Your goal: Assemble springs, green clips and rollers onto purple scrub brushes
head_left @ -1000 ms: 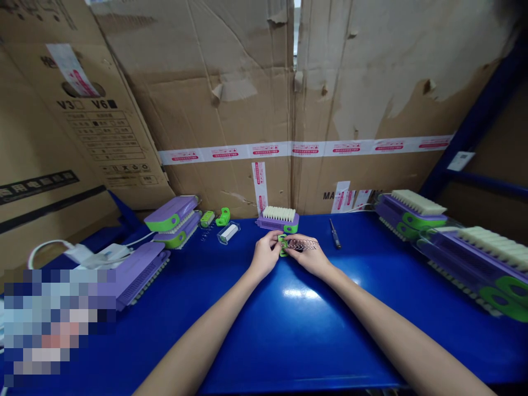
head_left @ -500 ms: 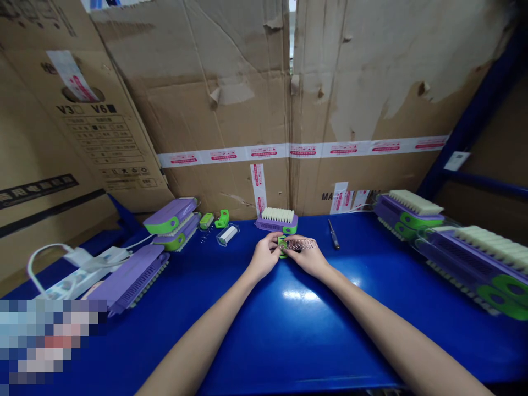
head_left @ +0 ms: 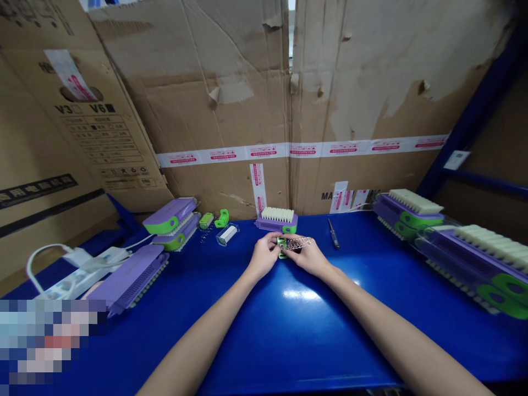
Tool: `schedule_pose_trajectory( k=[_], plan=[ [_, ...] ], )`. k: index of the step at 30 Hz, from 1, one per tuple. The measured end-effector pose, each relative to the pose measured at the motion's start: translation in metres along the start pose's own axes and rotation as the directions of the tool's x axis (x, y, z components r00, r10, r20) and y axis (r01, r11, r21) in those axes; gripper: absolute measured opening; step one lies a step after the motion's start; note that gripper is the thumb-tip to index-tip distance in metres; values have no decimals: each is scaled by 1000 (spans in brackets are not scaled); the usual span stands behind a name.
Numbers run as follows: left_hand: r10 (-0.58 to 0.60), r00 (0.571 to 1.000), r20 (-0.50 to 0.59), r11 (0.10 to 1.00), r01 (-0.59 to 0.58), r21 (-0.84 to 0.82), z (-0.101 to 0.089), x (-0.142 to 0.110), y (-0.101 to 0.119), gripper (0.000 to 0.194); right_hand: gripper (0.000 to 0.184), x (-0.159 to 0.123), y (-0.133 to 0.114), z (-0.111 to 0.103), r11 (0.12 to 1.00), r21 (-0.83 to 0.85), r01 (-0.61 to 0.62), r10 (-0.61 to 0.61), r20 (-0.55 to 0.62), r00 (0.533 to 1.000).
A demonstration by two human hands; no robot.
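Note:
My left hand [head_left: 264, 254] and my right hand [head_left: 307, 255] meet at the middle of the blue table [head_left: 289, 330]. Together they pinch a small green plastic part [head_left: 282, 245]. A metal coil spring [head_left: 297, 242] stretches from that part to the right, over the fingers of my right hand. Both hands have their fingers closed. Just behind the hands lies a purple brush with white bristles and a green end [head_left: 277, 219].
Purple and green brushes are stacked at the left [head_left: 171, 220] and right [head_left: 408, 212]. A screwdriver [head_left: 333, 233], a clear-wrapped white item [head_left: 227, 235], loose green parts [head_left: 223, 218] and a power strip [head_left: 78, 272] lie on the table. Cardboard boxes [head_left: 264, 99] wall the back.
Both hands stay in place; the fingers shift slightly on the green part and the spring. The view has shifted a little.

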State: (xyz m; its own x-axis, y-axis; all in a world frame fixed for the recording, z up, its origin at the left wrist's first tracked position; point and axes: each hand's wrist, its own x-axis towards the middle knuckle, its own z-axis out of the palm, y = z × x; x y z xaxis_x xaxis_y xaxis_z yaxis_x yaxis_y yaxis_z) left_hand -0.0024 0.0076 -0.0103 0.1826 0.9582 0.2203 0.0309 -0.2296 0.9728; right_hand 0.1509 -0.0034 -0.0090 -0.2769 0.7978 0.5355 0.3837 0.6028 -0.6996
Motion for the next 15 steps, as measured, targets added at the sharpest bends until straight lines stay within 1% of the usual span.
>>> schedule_pose_trajectory(
  k=[2, 8, 12, 15],
  plan=[
    [-1, 1000, -1, 1000, 1, 3, 0, 0, -1, 32, 27, 0, 2, -1, 1000, -6, 1, -1, -5, 1000],
    [-8, 1000, 2, 1000, 8, 13, -2, 2, -2, 27, 19, -1, 0, -1, 1000, -9, -27, 26, -28, 999],
    [-13, 999, 40, 1000, 13, 10, -4, 3, -2, 25, 16, 0, -3, 0, 998, -10, -59, 58, -32, 998],
    [-20, 996, 82, 1000, 20, 1, -6, 3, -2, 30, 15, 0, -3, 0, 998, -11, -62, 62, -32, 998]
  ],
)
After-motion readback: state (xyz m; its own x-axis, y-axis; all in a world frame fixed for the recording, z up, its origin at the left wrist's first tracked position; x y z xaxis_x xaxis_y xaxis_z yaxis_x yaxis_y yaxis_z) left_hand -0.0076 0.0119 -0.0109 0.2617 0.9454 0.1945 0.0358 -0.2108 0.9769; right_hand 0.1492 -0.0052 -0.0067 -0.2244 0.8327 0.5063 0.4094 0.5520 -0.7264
